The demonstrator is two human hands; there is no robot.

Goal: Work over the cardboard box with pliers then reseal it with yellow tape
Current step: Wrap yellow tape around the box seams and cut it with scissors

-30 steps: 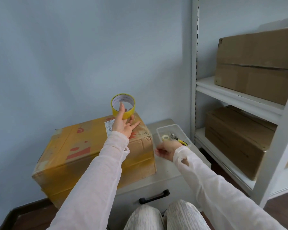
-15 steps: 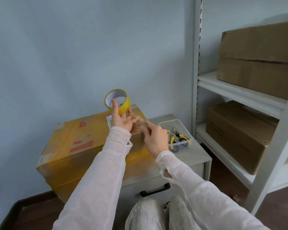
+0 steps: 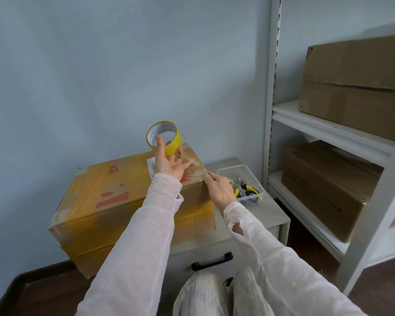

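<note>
Small grey cabinet [image 3: 271, 213] against a pale blue wall [image 3: 100, 65], with a black drawer handle [image 3: 212, 261] on the front. A clear plastic container [image 3: 234, 168] sits on top of it. To the right is a white metal shelving unit [image 3: 271, 87] with a big cardboard box on the upper shelf [image 3: 356, 87] and another on the shelf below [image 3: 324, 185]. Dark wood floor [image 3: 385, 290].

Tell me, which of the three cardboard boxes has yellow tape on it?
The box on the grey cabinet by the wall: yellow tape bands wrap it. The upper shelf box and lower shelf box are plain brown.
</note>
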